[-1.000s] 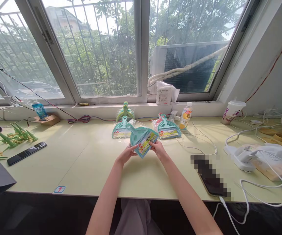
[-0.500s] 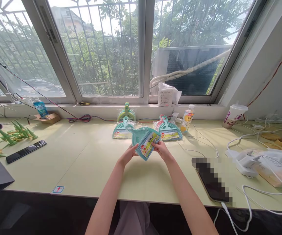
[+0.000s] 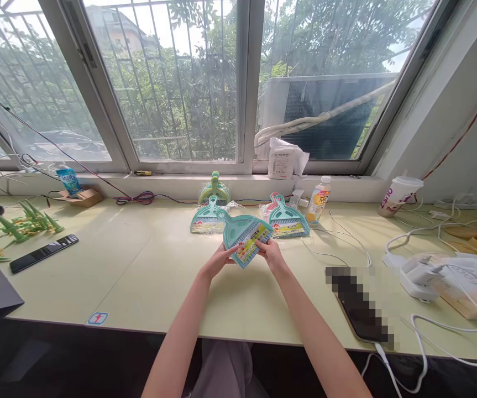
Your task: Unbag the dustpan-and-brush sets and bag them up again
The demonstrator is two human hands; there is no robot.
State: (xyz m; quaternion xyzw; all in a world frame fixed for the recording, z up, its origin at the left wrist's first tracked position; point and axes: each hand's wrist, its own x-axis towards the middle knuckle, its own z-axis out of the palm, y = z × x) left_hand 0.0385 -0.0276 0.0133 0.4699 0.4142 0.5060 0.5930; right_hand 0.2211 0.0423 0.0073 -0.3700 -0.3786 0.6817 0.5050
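Both my hands hold a teal mini dustpan-and-brush set (image 3: 243,235) in clear wrapping, a little above the pale green table (image 3: 139,276). My left hand (image 3: 217,261) pinches its lower left edge. My right hand (image 3: 270,254) grips its right side by the yellow label. Behind it on the table lie another teal set (image 3: 205,219), a green set (image 3: 214,190) and a teal and pink set (image 3: 284,219).
A drink bottle (image 3: 318,200) and a paper cup (image 3: 399,194) stand near the sill. A phone (image 3: 360,309), white chargers and cables (image 3: 420,271) lie to the right. A black remote (image 3: 43,252) and green plastic pieces (image 3: 14,229) lie to the left.
The held dustpan set has tilted slightly in my hands. The view has shifted a little; nothing else has moved.
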